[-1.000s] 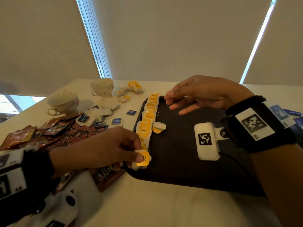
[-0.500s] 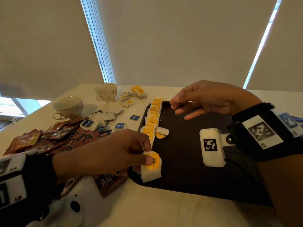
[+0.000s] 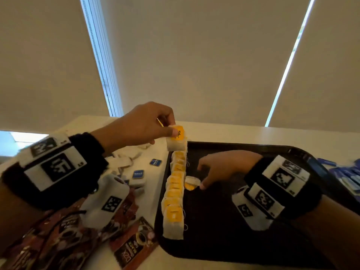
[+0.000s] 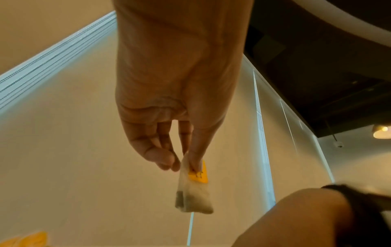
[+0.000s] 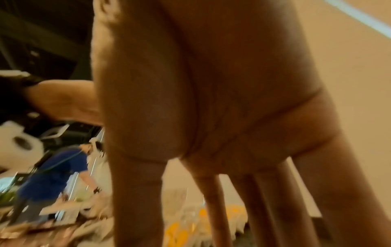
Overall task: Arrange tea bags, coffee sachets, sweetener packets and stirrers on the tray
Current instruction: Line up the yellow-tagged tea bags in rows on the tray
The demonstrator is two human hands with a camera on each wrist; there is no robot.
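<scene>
My left hand (image 3: 167,131) pinches a white tea bag with a yellow tag (image 3: 176,142) by its top, in the air over the far end of a row of tea bags (image 3: 174,193) along the left edge of the black tray (image 3: 224,230). The left wrist view shows the same tea bag (image 4: 194,188) hanging from thumb and finger. My right hand (image 3: 218,170) hovers low over the tray, fingers straight and spread downward, tips beside a loose tea bag (image 3: 191,183) lying right of the row. It holds nothing.
Brown coffee sachets (image 3: 64,236) lie in a heap left of the tray. Small blue-and-white sweetener packets (image 3: 138,177) and loose tea bags sit behind them on the white table. Blue packets (image 3: 348,176) lie beyond the tray's right edge.
My left hand has lifted the tea bag from the near left corner of the tray and carried it to the far end of the row. My right hand has dropped toward the loose tea bag.
</scene>
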